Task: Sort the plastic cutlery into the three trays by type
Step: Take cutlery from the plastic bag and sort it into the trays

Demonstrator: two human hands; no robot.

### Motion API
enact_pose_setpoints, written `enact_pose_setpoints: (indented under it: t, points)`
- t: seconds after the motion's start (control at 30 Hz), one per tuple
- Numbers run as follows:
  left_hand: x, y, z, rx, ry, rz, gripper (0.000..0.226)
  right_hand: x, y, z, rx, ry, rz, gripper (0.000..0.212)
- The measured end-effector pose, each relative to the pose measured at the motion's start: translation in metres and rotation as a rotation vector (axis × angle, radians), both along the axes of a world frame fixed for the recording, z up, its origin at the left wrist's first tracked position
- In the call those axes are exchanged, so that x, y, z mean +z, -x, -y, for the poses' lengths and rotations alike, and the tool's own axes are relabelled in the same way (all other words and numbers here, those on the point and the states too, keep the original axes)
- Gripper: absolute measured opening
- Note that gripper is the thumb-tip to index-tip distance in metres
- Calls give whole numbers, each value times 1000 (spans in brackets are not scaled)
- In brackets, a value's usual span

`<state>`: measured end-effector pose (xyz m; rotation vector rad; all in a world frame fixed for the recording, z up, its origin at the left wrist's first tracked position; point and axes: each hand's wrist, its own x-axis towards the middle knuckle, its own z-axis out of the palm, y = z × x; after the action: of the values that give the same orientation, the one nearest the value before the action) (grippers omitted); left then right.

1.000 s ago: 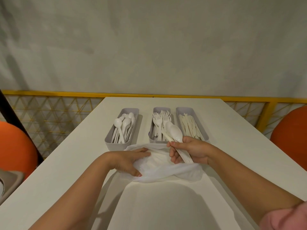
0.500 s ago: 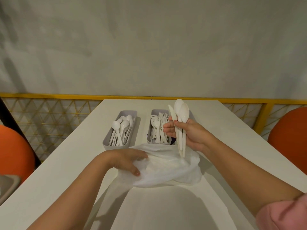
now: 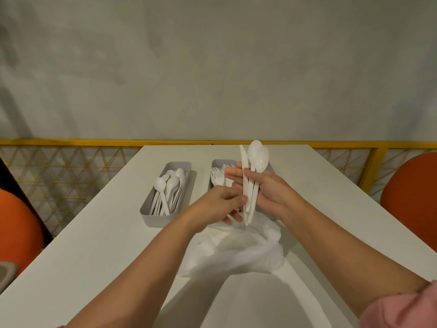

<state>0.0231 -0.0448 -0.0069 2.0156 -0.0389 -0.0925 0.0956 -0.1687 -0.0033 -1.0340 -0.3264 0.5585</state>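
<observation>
Being held upright in the right hand [image 3: 267, 190]: a white knife [image 3: 243, 162] and two spoons [image 3: 259, 157], above a crumpled plastic bag [image 3: 236, 252] on the table [image 3: 94, 245].
The handles are gripped by curled right fingers; the left hand [image 3: 220, 204] is set against their lower ends, thumb touching the knife, though a pinch cannot be confirmed. Behind, more spoons are seen in the left tray [image 3: 151, 216] and forks [image 3: 218, 176] in the middle tray [image 3: 222, 162].

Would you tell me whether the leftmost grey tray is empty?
Not empty: the leftmost grey tray holds a pile of white plastic spoons.
</observation>
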Motion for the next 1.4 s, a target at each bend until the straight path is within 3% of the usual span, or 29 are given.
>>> enact_pose_setpoints:
  t: [0.17, 0.27, 0.5, 0.8, 1.1, 1.3, 1.4]
  points:
    - [-2, -12, 12, 27, 103, 13, 12, 5, -2, 10, -3, 49, 18, 24]
    - [-2, -19, 14, 68, 159, -23, 13, 7, -8, 18, -76, 40, -19, 15]
    - [0, -48, 21, 207, 87, -75, 20, 6, -34, 46, -290, 251, -56, 6]
    - [0, -89, 52, 247, -35, -117, 22, -6, -51, 65, -231, 240, -164, 7]
    - [-7, -111, 74, 247, -212, -135, 27, -8, -50, 70, -173, 224, -150, 8]
    - [-8, -110, 73, 254, -192, -131, 28, -4, -48, 69, -161, 232, -135, 9]
    - [-4, -108, 70, 308, -14, -51, 24, -1, -44, 66, -145, 239, -127, 9]
